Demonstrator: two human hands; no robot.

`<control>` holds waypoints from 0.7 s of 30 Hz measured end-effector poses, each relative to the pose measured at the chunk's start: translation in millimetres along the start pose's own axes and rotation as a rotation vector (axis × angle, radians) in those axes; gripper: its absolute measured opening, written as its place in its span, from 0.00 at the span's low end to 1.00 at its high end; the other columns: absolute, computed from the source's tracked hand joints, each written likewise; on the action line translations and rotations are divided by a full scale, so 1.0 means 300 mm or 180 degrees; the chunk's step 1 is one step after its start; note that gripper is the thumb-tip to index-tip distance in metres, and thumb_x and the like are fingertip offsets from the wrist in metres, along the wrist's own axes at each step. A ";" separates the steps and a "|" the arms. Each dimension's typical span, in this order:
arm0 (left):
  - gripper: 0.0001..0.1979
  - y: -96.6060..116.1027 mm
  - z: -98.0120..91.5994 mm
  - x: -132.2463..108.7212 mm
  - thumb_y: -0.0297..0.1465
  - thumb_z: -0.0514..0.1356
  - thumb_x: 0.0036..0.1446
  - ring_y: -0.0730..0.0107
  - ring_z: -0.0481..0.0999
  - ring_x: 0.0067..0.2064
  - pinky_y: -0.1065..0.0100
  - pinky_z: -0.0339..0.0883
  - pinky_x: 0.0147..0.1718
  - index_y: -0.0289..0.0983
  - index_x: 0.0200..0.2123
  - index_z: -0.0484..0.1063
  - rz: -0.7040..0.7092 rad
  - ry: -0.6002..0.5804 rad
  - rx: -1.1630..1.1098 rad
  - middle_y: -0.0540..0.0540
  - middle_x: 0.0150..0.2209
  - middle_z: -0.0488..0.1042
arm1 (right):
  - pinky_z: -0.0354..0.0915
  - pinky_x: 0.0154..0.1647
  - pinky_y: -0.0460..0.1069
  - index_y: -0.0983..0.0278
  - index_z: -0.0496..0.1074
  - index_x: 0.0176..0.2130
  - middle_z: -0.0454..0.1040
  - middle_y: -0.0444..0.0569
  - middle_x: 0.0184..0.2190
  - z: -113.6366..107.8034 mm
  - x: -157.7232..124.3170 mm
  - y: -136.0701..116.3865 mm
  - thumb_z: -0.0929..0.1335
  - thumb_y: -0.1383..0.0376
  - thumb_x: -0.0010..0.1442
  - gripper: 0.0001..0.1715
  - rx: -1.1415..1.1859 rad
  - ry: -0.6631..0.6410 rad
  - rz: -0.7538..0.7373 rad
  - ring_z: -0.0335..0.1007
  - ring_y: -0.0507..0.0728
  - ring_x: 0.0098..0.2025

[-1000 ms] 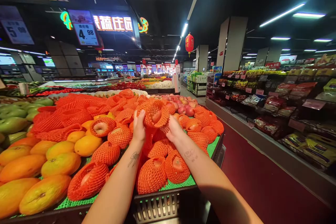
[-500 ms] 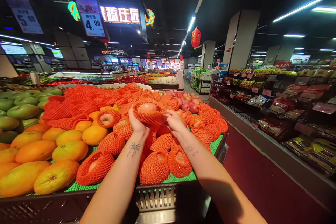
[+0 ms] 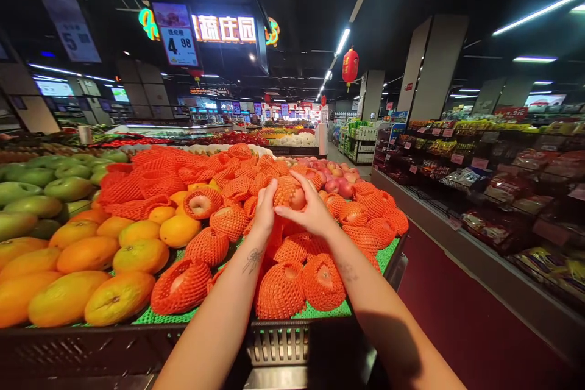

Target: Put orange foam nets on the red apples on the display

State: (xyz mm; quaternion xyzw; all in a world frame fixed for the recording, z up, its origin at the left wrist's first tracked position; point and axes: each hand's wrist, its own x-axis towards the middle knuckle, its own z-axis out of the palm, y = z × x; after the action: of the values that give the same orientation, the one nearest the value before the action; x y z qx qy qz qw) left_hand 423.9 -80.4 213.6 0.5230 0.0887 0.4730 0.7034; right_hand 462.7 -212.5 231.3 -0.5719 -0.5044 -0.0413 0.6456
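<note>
Shelves (image 3: 479, 195) of packets are running along the right, with a red floor (image 3: 457, 304) lying between them and the stand (image 3: 283, 341). The stand is filling the left and middle of the view, its dark crate wall facing the person. On it, green fruit (image 3: 68, 186) are lying at the far left, oranges (image 3: 137, 256) are sitting just beside them toward the front, and a pile (image 3: 278, 289) of fruit in orange foam nets is taking up the middle and right, resting on a green mat (image 3: 155, 315). Red apples (image 3: 336, 180) are showing behind the pile. A price sign (image 3: 178, 42) is hanging over the stand at the left and a red lantern (image 3: 350, 66) is hanging over the aisle.

Both forearms are reaching out over the crate wall. The left hand (image 3: 265, 207) is cupping the left side of a fruit (image 3: 297, 198), fingers pointing up. The right hand (image 3: 313, 210) is grasping the same fruit from the right, fingers curling over its top and thumb lying under it. The fruit is being held just above the middle of the pile, with a net (image 3: 283, 192) covering its left part and bare skin showing at the right.
</note>
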 end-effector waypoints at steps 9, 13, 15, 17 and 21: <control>0.22 -0.010 -0.039 0.006 0.51 0.57 0.67 0.61 0.71 0.35 0.57 0.69 0.48 0.41 0.29 0.63 0.0556 -0.0280 0.0985 0.48 0.29 0.67 | 0.58 0.72 0.61 0.62 0.71 0.59 0.73 0.55 0.61 -0.033 0.014 0.017 0.85 0.62 0.32 0.56 0.0259 -0.0034 0.0489 0.69 0.65 0.64; 0.21 0.000 -0.038 0.010 0.45 0.59 0.67 0.65 0.61 0.30 0.63 0.63 0.39 0.41 0.26 0.61 0.0884 -0.0153 0.1087 0.51 0.27 0.61 | 0.65 0.67 0.58 0.62 0.69 0.53 0.77 0.51 0.55 -0.012 0.019 0.028 0.85 0.65 0.30 0.52 0.0766 0.0080 0.0777 0.75 0.61 0.57; 0.20 0.013 -0.033 0.004 0.44 0.60 0.67 0.66 0.61 0.30 0.65 0.61 0.39 0.41 0.27 0.61 0.0954 -0.0126 0.1087 0.51 0.27 0.61 | 0.67 0.65 0.59 0.61 0.69 0.50 0.79 0.50 0.51 0.000 0.021 0.034 0.84 0.65 0.30 0.48 0.1003 0.0146 0.0874 0.76 0.60 0.54; 0.17 0.029 -0.032 -0.003 0.42 0.60 0.67 0.65 0.62 0.30 0.65 0.61 0.39 0.41 0.29 0.63 0.1009 -0.0124 0.1265 0.51 0.27 0.63 | 0.69 0.63 0.59 0.62 0.69 0.47 0.80 0.48 0.47 0.010 0.023 0.036 0.84 0.65 0.30 0.45 0.1152 0.0245 0.1012 0.78 0.59 0.49; 0.11 0.063 -0.047 -0.015 0.39 0.56 0.67 0.58 0.70 0.32 0.60 0.65 0.46 0.41 0.33 0.68 0.1187 -0.0151 0.2583 0.47 0.29 0.70 | 0.73 0.54 0.58 0.63 0.68 0.43 0.80 0.46 0.39 0.024 0.031 0.031 0.84 0.65 0.28 0.42 0.1262 0.0695 0.1292 0.78 0.57 0.41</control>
State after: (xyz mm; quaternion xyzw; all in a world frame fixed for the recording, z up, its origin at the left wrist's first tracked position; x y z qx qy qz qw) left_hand 402.0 -74.7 221.2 0.7744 0.1551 0.5065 0.3458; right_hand 468.7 -198.7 230.2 -0.5160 -0.3056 0.1266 0.7901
